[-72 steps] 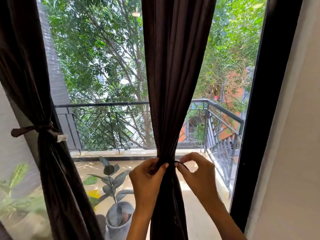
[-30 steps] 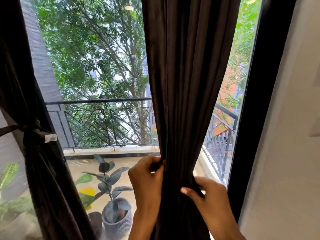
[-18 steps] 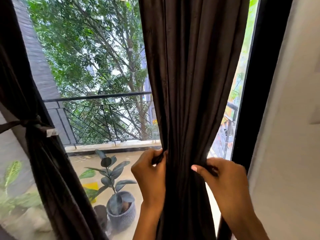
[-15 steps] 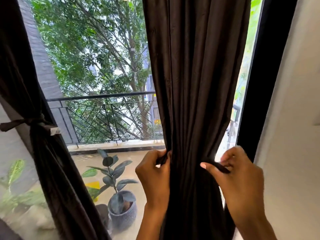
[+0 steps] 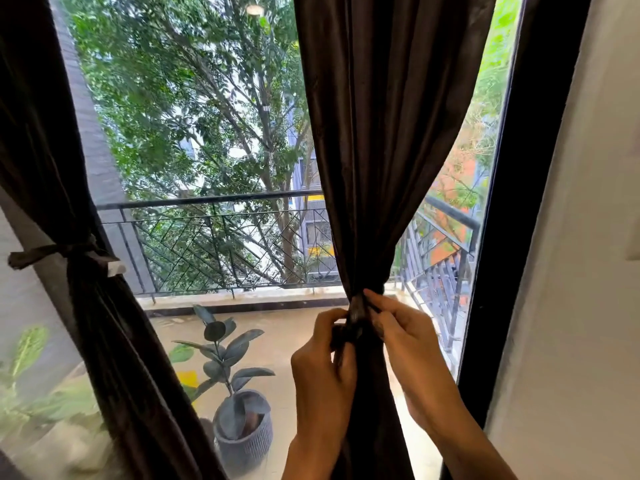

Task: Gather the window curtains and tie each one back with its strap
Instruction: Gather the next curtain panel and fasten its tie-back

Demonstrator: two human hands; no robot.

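Single head-worn view, facing forward and slightly down, close to the window [image 5: 221,168], wide-angle

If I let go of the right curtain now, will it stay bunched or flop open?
Likely flops open: the right curtain hangs in soft folds, cinched only where both hands pinch it. The tied left curtain holds.

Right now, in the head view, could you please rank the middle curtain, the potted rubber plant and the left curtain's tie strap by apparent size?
1. Middle curtain, largest.
2. Potted rubber plant.
3. Left curtain's tie strap, smallest.
The plant stands farther away, outside the glass, so true sizes may differ.
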